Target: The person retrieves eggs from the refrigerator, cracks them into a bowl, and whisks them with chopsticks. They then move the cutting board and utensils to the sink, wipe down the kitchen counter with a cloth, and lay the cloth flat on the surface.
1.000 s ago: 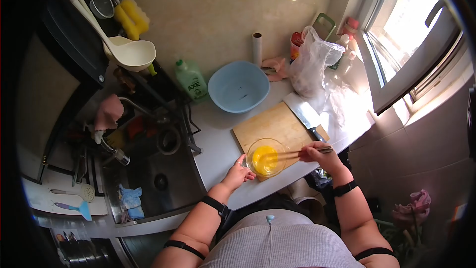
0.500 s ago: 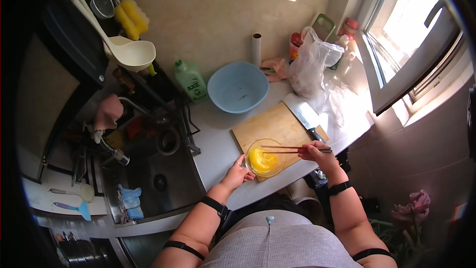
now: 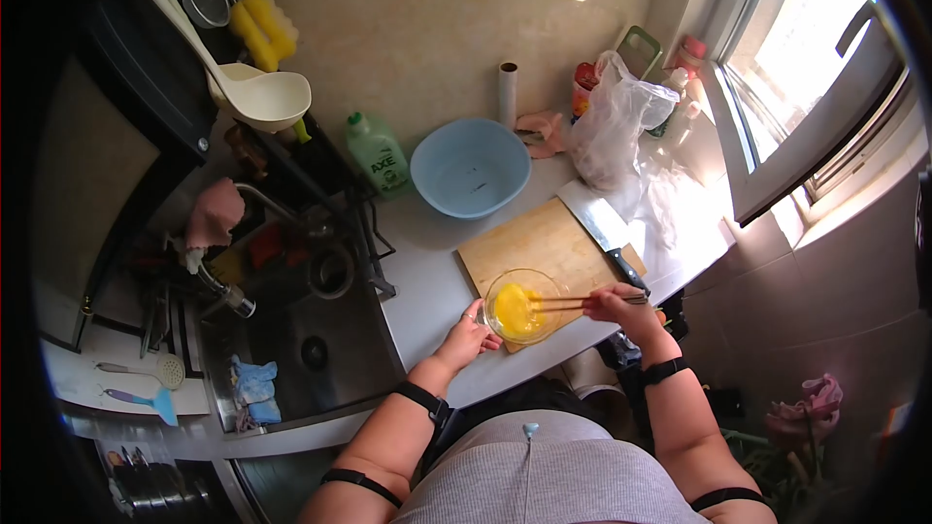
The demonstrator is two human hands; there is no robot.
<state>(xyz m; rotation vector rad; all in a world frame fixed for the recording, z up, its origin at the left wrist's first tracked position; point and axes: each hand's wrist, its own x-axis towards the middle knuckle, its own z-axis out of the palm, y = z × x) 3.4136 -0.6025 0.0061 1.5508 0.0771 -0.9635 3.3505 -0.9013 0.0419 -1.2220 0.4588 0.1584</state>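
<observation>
A clear glass bowl point(image 3: 507, 334) with yellow beaten egg point(image 3: 515, 310) in it rests over the near left part of a wooden cutting board point(image 3: 529, 247). My left hand point(image 3: 468, 338) grips the bowl at its left side. In my right hand point(image 3: 621, 308) is a pair of chopsticks point(image 3: 568, 303), held nearly level, with their tips in the egg. Behind my right hand, a knife point(image 3: 604, 229) with a black handle lies across the board's right side.
Behind the board stand a blue basin point(image 3: 471, 170), a green AXE bottle point(image 3: 379, 155), a cardboard-like roll point(image 3: 508, 95) and a plastic bag point(image 3: 612, 126). The sink point(image 3: 340, 374) lies left. An open window point(image 3: 825, 87) projects at the right.
The chopsticks have swept round inside the bowl and the egg's surface has changed shape. My left hand has stayed on the bowl. The view has shifted slightly.
</observation>
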